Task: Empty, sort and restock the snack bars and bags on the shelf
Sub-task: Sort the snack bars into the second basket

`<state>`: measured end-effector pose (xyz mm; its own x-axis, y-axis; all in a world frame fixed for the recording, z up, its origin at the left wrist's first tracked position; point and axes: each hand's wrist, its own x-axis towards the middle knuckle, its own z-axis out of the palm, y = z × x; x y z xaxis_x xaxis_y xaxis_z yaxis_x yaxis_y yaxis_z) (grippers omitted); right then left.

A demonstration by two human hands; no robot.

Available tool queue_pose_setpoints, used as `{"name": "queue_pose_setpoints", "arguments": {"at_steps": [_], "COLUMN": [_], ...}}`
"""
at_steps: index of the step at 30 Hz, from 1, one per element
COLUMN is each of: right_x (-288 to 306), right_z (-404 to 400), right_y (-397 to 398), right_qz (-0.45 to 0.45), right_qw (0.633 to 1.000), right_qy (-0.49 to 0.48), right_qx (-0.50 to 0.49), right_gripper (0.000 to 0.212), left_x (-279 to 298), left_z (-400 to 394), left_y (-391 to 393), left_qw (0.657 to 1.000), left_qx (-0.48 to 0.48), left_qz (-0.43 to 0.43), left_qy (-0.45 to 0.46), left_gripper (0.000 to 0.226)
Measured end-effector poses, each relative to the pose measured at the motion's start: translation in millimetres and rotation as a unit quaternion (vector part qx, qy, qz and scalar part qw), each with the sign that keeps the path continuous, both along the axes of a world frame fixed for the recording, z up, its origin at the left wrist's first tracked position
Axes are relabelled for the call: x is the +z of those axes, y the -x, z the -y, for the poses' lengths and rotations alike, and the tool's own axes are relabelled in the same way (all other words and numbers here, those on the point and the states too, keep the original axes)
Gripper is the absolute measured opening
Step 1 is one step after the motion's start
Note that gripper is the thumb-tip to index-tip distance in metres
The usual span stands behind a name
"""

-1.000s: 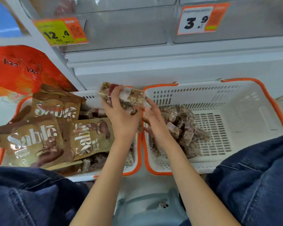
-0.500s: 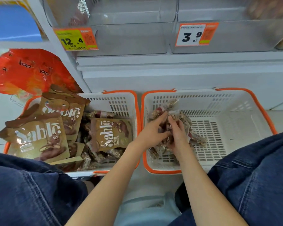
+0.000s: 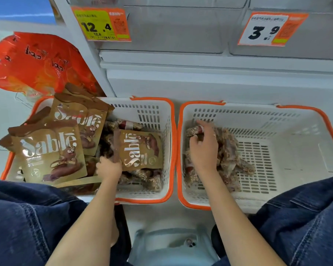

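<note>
Head view looks down past denim-clad knees (image 3: 27, 223). Nearest, the left hand (image 3: 109, 167) reaches into the left basket (image 3: 169, 150), its fingers hidden under the brown Sable bags (image 3: 52, 152), so its grip cannot be told. The right hand (image 3: 203, 148) rests with loosely spread fingers on the snack bars (image 3: 229, 156) heaped at the left of the right basket (image 3: 306, 143). Farther left lie orange bags (image 3: 37, 62). Beyond, the shelf (image 3: 200, 60) carries price tags (image 3: 102, 24).

A white shelf unit (image 3: 219, 73) fills the far side, bearing two orange-edged price tags (image 3: 102, 24). Pale floor (image 3: 0, 116) shows at left.
</note>
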<state>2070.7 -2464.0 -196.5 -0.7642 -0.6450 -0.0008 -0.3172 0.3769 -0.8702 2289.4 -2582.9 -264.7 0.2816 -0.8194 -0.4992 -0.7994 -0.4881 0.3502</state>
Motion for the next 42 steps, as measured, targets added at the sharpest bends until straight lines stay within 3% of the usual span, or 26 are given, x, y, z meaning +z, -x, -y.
{"name": "queue_pose_setpoints", "arguments": {"at_steps": [4,8,11,14,15,19,22,26,31,34,37,42], "right_x": [1.4,1.0,-6.6,-32.0,-43.0,-87.2,-101.5,-106.7,-114.0,-120.8,-120.3,-116.6], "right_z": [18.3,34.0,47.4,66.7,72.4,93.9,110.5,133.0,161.1,169.6,168.2,163.4], "right_y": [-24.8,-54.1,-74.2,-90.0,-95.4,-118.5,-131.2,-136.9,-148.1,-146.0,-139.0,-128.6], "right_qz": [-0.124,-0.088,-0.083,-0.087,-0.073,0.01,0.063,0.078,0.043,0.036,0.058,0.102], "right_qw": [0.988,0.968,0.951,0.926,0.912,0.84,0.802,0.831,0.787,0.79,0.807,0.823], "right_qy": [-0.02,-0.052,-0.064,-0.188,-0.24,-0.381,-0.415,-0.387,-0.444,-0.447,-0.417,-0.385], "right_qx": [0.094,0.231,0.29,0.316,0.325,0.387,0.425,0.392,0.426,0.419,0.414,0.406], "right_gripper": [0.045,0.039,0.03,0.02,0.028,0.094,0.115,0.12,0.137,0.142,0.132,0.094], "left_x": [-13.5,-3.3,14.4,41.8,52.1,75.0,70.4,55.6,54.4,56.2,62.6,70.5], "left_z": [5.2,20.5,21.9,30.4,37.0,63.2,62.2,61.4,65.2,68.4,73.9,70.2], "left_y": [-3.1,-4.0,-7.4,-25.9,-34.9,-68.9,-81.4,-94.9,-100.8,-101.4,-97.1,-86.3], "left_qw": [0.993,0.993,0.967,0.939,0.931,0.914,0.92,0.92,0.923,0.909,0.899,0.888], "left_qx": [-0.097,-0.005,0.099,0.089,0.085,0.096,0.102,0.162,0.174,0.218,0.244,0.26], "left_qz": [-0.071,-0.093,-0.135,-0.08,-0.07,-0.106,-0.133,-0.165,-0.172,-0.174,-0.164,-0.138], "left_qy": [-0.004,0.071,0.19,0.323,0.348,0.379,0.353,0.317,0.296,0.311,0.324,0.353], "left_gripper": [0.034,0.027,0.021,0.021,0.02,0.013,0.008,0.008,0.007,0.004,0.014,0.005]}}
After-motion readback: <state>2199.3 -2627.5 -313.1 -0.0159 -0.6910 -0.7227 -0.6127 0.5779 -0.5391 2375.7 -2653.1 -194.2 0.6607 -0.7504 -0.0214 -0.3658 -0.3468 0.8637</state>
